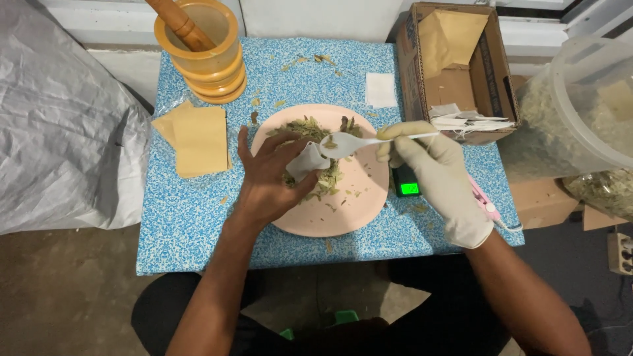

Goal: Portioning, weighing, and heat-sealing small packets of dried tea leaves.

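Note:
My bare left hand [267, 177] holds a small white pouch [305, 160] open over a pink plate [356, 204] heaped with dried green leaves [304, 128]. My right hand [440, 178], in a pale rubber glove, grips a white plastic spoon [356, 142] by its handle. The spoon's bowl carries a few leaves and rests at the pouch's mouth. Both hands meet above the middle of the plate.
The plate sits on a small blue patterned table [198, 217]. A wooden mortar and pestle [201, 46] stands back left, tan envelopes [198, 140] beside it. A cardboard box [455, 66], a small scale with a green display [409, 187], and a tub of leaves [580, 112] are at the right.

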